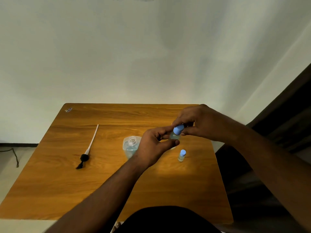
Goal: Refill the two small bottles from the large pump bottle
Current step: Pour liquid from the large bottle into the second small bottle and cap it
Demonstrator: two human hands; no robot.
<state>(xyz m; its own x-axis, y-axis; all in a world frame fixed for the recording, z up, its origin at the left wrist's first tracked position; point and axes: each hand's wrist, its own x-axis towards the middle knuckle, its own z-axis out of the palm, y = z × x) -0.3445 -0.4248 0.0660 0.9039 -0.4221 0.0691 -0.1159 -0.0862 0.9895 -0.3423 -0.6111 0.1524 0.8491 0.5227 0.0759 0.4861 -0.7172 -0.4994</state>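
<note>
My left hand (154, 147) grips the clear body of a small bottle (174, 136), held above the table. Its blue cap (178, 128) is pinched between the fingers of my right hand (193, 122). A second small bottle (182, 155) with a blue cap stands upright on the table, just right of and below my hands. The large bottle (130, 147), clear with pale blue liquid, stands behind my left hand with its neck uncapped. Its black pump head with a long white tube (88, 149) lies flat on the table to the left.
The wooden table (67, 182) stands against a pale wall. A small sticker (68, 109) sits at its far left corner. A dark piece of furniture (286, 115) is at the right, and a cable (15, 155) trails on the floor at the left.
</note>
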